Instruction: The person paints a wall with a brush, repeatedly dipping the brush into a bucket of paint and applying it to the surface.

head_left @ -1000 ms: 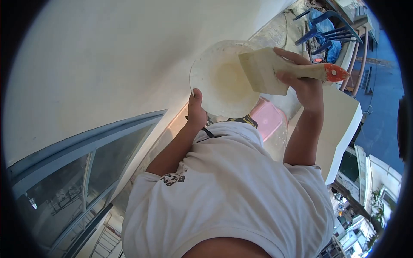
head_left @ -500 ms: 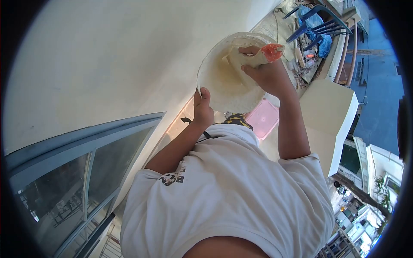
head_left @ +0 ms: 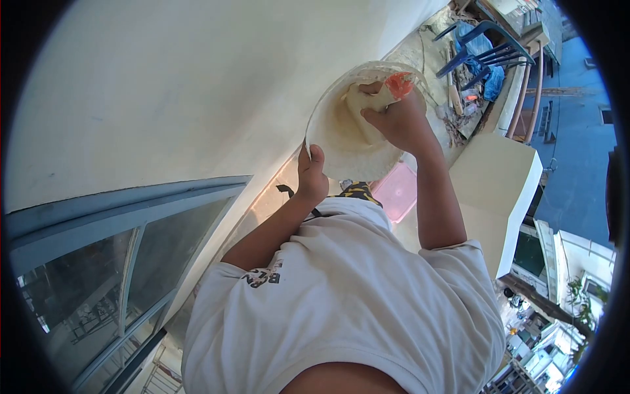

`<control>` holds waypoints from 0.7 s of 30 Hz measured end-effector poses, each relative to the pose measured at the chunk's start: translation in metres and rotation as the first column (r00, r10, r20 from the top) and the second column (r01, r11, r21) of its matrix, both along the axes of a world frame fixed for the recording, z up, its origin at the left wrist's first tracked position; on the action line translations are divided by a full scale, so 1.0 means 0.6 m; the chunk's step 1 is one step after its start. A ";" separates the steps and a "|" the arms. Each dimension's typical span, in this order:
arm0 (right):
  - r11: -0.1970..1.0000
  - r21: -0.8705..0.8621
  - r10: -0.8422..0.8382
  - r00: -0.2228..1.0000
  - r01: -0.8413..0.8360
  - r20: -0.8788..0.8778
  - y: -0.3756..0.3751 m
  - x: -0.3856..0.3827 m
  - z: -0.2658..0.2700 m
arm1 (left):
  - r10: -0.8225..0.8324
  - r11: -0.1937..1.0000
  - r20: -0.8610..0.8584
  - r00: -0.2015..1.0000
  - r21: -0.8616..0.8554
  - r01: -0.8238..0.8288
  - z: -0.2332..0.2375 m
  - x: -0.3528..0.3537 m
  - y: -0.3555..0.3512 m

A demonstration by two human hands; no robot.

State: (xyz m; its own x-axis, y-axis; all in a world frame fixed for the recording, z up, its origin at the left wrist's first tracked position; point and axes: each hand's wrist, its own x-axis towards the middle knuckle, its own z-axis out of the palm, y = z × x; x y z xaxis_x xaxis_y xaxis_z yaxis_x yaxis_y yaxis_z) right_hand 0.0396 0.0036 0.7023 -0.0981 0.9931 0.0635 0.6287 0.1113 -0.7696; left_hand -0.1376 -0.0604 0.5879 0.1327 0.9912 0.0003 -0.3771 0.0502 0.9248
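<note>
A round, off-white basin [head_left: 338, 152], its wall smeared with pale paste, is held out in front of my body beside the wall. My left hand [head_left: 312, 174] grips its near-left rim, thumb over the edge and fingers hidden underneath. Inside the basin, my right hand [head_left: 401, 121] is closed around a putty scraper [head_left: 398, 85] with a red-orange end pointing up; pale paste coats the rest of it. The scraper's lower part rests in the cream-coloured paste [head_left: 351, 125] and is partly hidden by the hand.
A cream wall [head_left: 164, 92] runs along the left, with a grey-framed window [head_left: 131, 262] below. Beneath the basin is a pink lid or board [head_left: 397, 190]. A blue plastic chair [head_left: 489, 56] lies among debris at upper right, near a cream ledge [head_left: 492, 177].
My right hand and the scraper have moved left and deeper into the basin, the red end now more upright. The basin appears slightly lower in view, with my left hand still on its rim.
</note>
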 end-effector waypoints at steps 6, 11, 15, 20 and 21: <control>0.999 0.022 0.023 0.998 -0.024 0.067 0.010 0.000 -0.005 | 0.023 1.000 0.003 1.000 -0.003 -0.023 -0.006 0.000 -0.001; 0.999 -0.039 0.037 0.995 -0.034 0.089 0.016 -0.007 0.007 | 0.021 1.000 0.076 0.997 -0.009 -0.021 0.010 0.002 0.002; 0.998 -0.042 0.047 0.995 -0.044 0.083 0.024 -0.008 0.010 | 0.034 0.999 0.063 0.997 -0.010 -0.034 0.013 0.003 0.006; 0.995 -0.071 0.078 0.993 -0.072 0.087 0.036 -0.005 0.010 | 0.073 0.997 0.094 0.993 0.007 -0.074 0.014 0.011 0.015; 0.995 -0.072 0.080 0.993 -0.073 0.087 0.039 -0.002 0.010 | 0.067 0.998 0.094 0.993 0.002 -0.068 0.014 0.012 0.017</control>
State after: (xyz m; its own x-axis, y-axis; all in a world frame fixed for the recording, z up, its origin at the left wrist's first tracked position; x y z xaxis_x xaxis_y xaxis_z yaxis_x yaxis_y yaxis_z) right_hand 0.0384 0.0268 0.7082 -0.1762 0.9842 -0.0168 0.6871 0.1107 -0.7181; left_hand -0.1306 -0.0501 0.5964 0.0648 0.9978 0.0147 -0.4643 0.0171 0.8855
